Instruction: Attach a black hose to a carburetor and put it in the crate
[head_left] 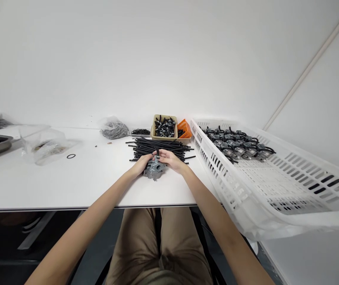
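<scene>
A grey metal part (154, 169) with a round opening is held just above or on the white table, in front of a pile of black rubber tubes (145, 146). My left hand (142, 164) grips its left side. My right hand (171, 159) is closed at its upper right, with the fingertips at a short black piece (157, 151) that stands up from the top of the part. The fingers of both hands nearly meet there. Whether the metal part rests on the table cannot be made out.
A white crate (231, 182) on the right holds several assembled parts (246, 148). Behind the tubes stand a beige bin (164, 138) of black fittings, an orange basket (188, 128) and a tray of rings. Plastic bags (114, 128), a black ring (71, 156) and a metal tray (1, 147) lie leftward.
</scene>
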Demonstrator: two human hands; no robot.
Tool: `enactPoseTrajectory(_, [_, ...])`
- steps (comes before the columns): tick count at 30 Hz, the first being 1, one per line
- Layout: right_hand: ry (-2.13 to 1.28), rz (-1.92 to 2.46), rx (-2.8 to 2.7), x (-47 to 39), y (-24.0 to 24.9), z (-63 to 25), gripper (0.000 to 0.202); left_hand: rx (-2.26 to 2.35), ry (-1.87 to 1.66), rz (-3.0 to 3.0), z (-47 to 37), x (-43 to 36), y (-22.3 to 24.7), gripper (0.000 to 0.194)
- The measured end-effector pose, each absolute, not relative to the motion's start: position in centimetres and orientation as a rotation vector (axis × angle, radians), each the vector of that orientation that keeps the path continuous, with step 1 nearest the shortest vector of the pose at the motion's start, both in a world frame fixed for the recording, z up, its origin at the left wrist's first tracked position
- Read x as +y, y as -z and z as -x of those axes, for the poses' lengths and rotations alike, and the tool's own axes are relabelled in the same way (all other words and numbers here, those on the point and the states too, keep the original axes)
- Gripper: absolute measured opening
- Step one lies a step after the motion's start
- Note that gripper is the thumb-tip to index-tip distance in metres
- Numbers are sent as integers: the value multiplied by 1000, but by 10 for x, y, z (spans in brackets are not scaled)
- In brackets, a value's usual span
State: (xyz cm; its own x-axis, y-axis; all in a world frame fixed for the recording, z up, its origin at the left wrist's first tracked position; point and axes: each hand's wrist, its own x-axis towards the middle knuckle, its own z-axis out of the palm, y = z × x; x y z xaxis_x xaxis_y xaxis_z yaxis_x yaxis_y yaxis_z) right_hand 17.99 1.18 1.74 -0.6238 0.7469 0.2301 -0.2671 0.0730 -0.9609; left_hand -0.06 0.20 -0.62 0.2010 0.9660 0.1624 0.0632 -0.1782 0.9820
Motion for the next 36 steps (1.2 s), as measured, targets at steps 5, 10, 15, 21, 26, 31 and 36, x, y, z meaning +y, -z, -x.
enactPoseTrajectory(5, [-1645,515,-1602,9,-20,-180,34,1009,-1139,-1478,1,2,7,42])
enactPoseTrajectory(10, [-1680,502,-1584,9,-20,-179,35,1017,-1122,-1484,1,2,7,44])
enactPoseTrajectory(15, [-1577,520,-1652,11,-18,-181,38,1033,-1133,-1504,1,3,8,43])
enactPoseTrajectory(21, [-1572,499,-1669,12,-15,-181,45,1017,-1098,-1495,2,2,8,43])
enactPoseTrajectory(26, [-1515,520,-1667,10,-17,-181,45,1064,-1148,-1519,2,1,7,40])
enactPoseTrajectory(31, [-1511,503,-1744,9,-19,-180,48,1030,-1132,-1507,1,-1,5,39])
enactPoseTrajectory(36, [-1468,485,-1743,12,-15,-177,49,1068,-1147,-1511,1,2,8,37])
